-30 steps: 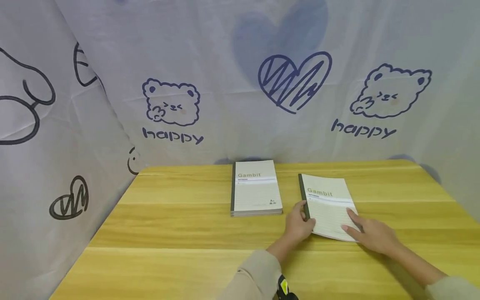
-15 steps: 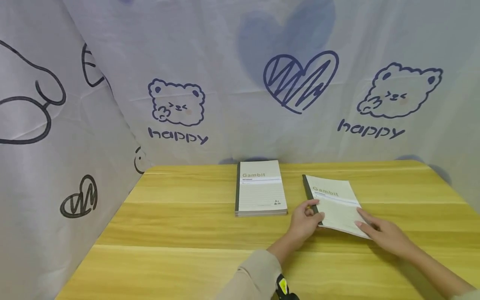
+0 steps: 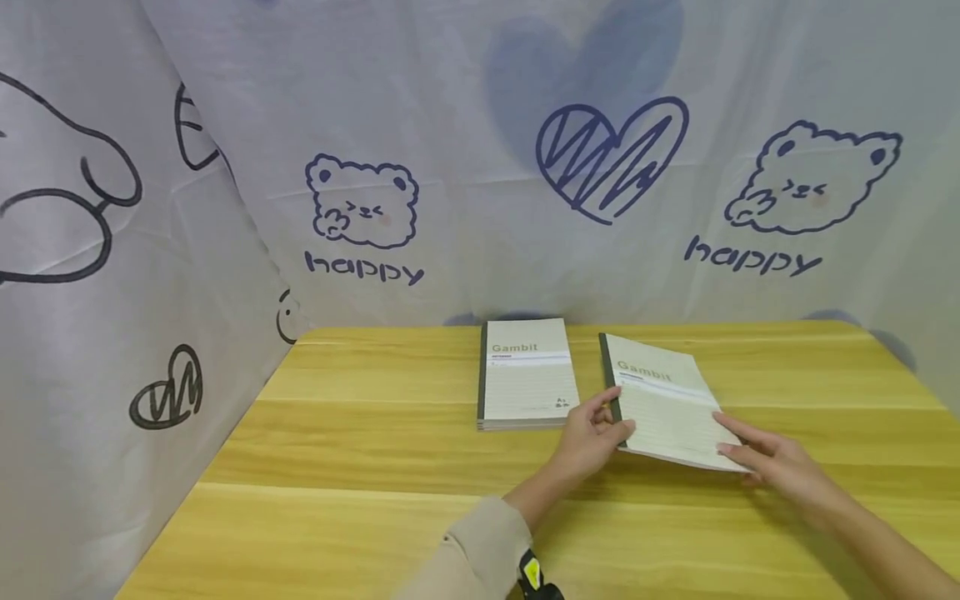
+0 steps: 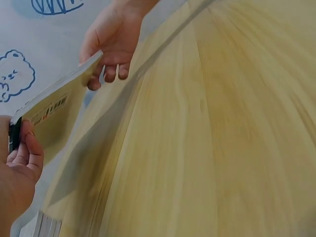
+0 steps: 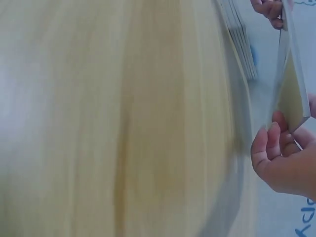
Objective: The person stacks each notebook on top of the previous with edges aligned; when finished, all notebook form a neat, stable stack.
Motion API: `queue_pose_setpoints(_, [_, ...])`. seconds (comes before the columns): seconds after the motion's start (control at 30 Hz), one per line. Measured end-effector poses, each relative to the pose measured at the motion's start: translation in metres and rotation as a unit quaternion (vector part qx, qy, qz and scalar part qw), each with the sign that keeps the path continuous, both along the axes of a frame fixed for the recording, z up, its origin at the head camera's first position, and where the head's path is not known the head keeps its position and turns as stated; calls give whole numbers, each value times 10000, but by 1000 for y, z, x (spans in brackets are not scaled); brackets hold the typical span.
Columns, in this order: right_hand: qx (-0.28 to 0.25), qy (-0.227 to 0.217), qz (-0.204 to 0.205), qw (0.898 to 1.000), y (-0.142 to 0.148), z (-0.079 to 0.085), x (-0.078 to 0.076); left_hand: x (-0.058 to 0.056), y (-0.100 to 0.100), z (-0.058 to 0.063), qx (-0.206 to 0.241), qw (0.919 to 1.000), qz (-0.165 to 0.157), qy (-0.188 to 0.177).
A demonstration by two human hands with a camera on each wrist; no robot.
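Between my two hands I hold a cream notebook [image 3: 667, 408] with a dark spine and "Gambit" printed on its cover. My left hand [image 3: 588, 437] pinches the spine side near the lower corner, thumb on the cover and fingers underneath. At the opposite lower corner my right hand [image 3: 780, 462] grips the edge, thumb on top. The left wrist view shows the notebook's back cover [image 4: 59, 113] with a barcode, raised off the table and casting a shadow. Just left of it lies a neat stack of matching notebooks [image 3: 528, 375], its front corner close to my left hand.
The yellow wood-grain table [image 3: 337, 500] reaches back to a white curtain [image 3: 465, 208] printed with hearts and bears. Another curtain panel [image 3: 202, 275] hangs along the left side. A black and yellow item [image 3: 534, 575] shows by my left sleeve.
The notebook has come up off the table, its near edge tilted, and shifted slightly left toward the stack. Both hands keep hold of it. The head view has turned slightly left.
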State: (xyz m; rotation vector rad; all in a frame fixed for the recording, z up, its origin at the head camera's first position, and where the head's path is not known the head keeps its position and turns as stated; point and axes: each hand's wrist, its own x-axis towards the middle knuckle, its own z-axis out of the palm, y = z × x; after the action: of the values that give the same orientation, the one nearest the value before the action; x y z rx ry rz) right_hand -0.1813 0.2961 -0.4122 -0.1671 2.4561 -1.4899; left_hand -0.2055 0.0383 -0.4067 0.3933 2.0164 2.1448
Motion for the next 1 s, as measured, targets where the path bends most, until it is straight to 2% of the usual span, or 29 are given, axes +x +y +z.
queue_pose_setpoints(0.13, [-14, 279, -54, 9996, -14, 2, 0, -1, -16, -1, -225, 9996, -93, 171])
queue_pose_setpoints(0.4, [-356, 470, -197, 9981, -56, -2, -11, -10, -52, -9, -499, 9985, 138, 187])
queue_pose_setpoints(0.5, [-339, 551, -194, 9977, -68, -2, -15, -12, -65, -7, -687, 9973, 111, 240])
queue_pose_setpoints(0.63, [-287, 763, -152, 9966, -84, 0, -22, -17, -82, -6, -974, 9943, 192, 383])
queue_pose_setpoints(0.7, [-317, 853, -96, 9958, -91, 0, -26, -21, -90, -9, -1123, 9922, 305, 440])
queue_pose_setpoints(1.0, [-469, 925, 109, 9946, -123, 7, -45, -31, -125, -8, -1623, 9818, 479, 868])
